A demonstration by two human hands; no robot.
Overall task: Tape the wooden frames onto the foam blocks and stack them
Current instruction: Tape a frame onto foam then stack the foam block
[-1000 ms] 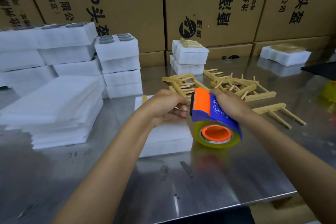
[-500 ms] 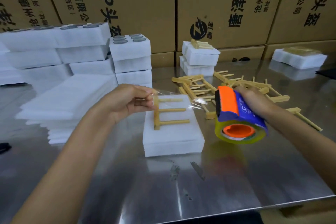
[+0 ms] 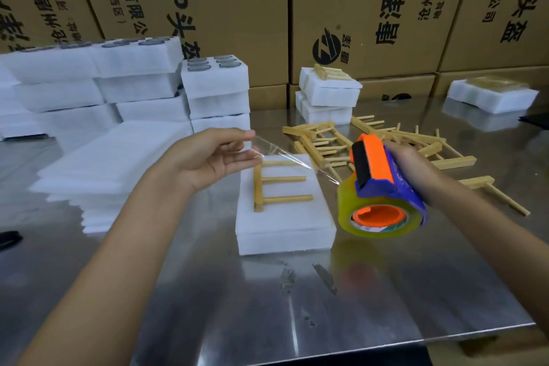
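Note:
A white foam block (image 3: 282, 223) lies on the steel table (image 3: 208, 291) in front of me. On top of it rests a wooden frame (image 3: 276, 184) with three prongs pointing right. My left hand (image 3: 214, 155) pinches the free end of a clear tape strip (image 3: 285, 153), which stretches over the frame to the tape dispenser (image 3: 380, 190). My right hand (image 3: 416, 166) grips that orange and blue dispenser just right of the block, above the table.
Loose wooden frames (image 3: 386, 143) lie scattered behind the block. Two stacked foam blocks with a frame on top (image 3: 326, 95) stand at the back, another taped block (image 3: 490, 95) far right. Foam sheets (image 3: 113, 163) and foam stacks (image 3: 133, 80) fill the left. Cardboard boxes (image 3: 356, 9) wall the back.
My hands have drawn apart, pulling a strip of tape off the roll. The left hand moved left with the tape end, the dispenser moved right, uncovering the frame on the block.

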